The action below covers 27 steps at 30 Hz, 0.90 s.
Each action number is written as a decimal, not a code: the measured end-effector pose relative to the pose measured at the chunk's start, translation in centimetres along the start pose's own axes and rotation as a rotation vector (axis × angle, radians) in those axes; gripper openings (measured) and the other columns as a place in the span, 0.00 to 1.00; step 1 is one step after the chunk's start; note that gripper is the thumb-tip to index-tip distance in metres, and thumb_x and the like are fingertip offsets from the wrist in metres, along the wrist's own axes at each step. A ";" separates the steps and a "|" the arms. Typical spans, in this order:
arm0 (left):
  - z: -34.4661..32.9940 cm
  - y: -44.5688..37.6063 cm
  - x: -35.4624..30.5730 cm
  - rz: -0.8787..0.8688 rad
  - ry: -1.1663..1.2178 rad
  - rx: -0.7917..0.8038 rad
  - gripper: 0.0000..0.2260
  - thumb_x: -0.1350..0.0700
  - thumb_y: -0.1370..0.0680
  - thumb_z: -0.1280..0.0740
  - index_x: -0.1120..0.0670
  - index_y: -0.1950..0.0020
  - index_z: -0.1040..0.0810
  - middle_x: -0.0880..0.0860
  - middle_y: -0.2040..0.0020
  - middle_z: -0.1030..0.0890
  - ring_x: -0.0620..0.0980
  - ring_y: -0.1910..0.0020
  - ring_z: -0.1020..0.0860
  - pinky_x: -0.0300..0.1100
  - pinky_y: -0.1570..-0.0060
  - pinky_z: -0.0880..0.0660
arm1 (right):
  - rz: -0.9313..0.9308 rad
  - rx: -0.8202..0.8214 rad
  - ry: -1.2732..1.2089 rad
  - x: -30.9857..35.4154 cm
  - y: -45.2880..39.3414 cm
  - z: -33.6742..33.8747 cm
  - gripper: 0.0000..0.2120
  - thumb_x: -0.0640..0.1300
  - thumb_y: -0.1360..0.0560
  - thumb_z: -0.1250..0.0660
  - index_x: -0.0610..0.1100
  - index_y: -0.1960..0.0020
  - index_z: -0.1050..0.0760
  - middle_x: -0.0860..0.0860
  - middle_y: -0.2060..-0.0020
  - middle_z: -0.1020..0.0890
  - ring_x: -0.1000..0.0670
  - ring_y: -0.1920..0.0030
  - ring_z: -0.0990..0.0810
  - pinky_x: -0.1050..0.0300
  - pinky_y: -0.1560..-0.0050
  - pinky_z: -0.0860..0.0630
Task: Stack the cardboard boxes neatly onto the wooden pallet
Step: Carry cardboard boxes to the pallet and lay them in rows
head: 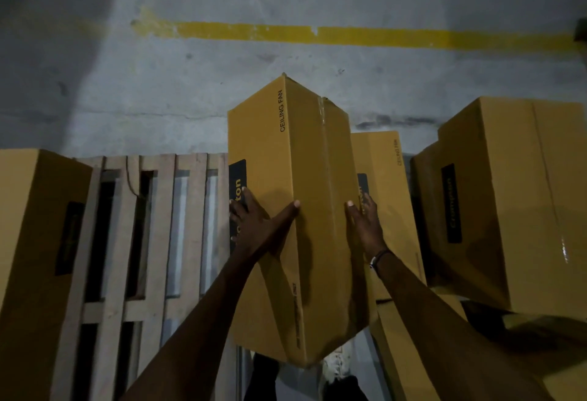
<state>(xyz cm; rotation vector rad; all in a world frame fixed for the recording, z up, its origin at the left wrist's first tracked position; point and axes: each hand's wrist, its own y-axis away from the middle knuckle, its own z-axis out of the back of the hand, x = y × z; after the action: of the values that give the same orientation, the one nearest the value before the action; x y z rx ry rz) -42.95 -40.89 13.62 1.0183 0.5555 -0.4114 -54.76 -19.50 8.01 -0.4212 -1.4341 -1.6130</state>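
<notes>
A long tan cardboard box (305,178) marked "CEILING FAN" is tilted on edge in the middle of the view, at the right end of the wooden pallet (152,235). My left hand (257,219) presses flat against its left face, thumb over the top edge. My right hand (365,226) presses its right face with straight fingers. A second box (35,242) lies on the pallet's left end. Whether the held box touches the pallet is hidden.
Right of the held box lies another fan box (387,197), and a bigger stack of boxes (514,197) fills the right side. Grey concrete floor with a yellow painted line (349,35) stretches beyond. My feet show below the box.
</notes>
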 end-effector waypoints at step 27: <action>14.2 21.8 -0.3 -0.318 0.739 -0.262 0.29 0.43 0.19 0.31 0.39 0.19 0.36 0.46 0.29 0.21 0.50 0.33 0.20 0.53 0.37 0.21 | 0.263 0.468 0.114 18.5 18.1 2.1 0.16 0.49 0.21 0.26 0.58 0.37 0.26 0.55 0.40 0.17 0.53 0.41 0.17 0.48 0.41 0.17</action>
<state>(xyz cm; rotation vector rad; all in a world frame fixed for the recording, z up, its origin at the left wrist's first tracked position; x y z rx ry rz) -27.45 -43.12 34.43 0.8091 1.4095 -0.2186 -50.82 -23.34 33.36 -0.2279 -1.5398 -1.0351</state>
